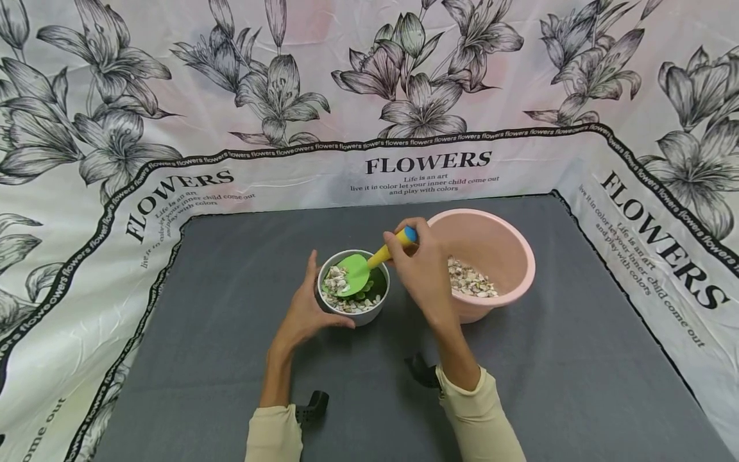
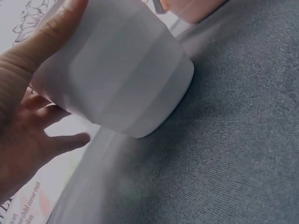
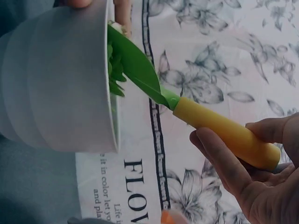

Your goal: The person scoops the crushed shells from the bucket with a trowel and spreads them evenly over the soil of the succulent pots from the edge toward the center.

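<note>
A white flowerpot (image 1: 369,316) stands on the grey cloth, with a green plant (image 1: 365,292) and pale stone chips (image 1: 351,304) inside. My left hand (image 1: 307,309) grips the pot's left side, thumb in front and fingers behind. In my right hand (image 1: 423,269) is a small trowel with a yellow handle (image 1: 381,256), blue at its end, and a green blade (image 1: 356,273). The blade lies tilted over the pot opening and carries some chips. In the right wrist view, thumb and fingers pinch the yellow handle (image 3: 224,133). The plant is partly hidden beneath the blade.
Right of the pot is a pink tub (image 1: 491,250) holding more stone chips (image 1: 470,280). Grey cloth (image 1: 231,308) covers the surface. A white flower-printed sheet (image 1: 323,173) rises behind and along the sides. Black straps (image 1: 312,407) sit at both wrists.
</note>
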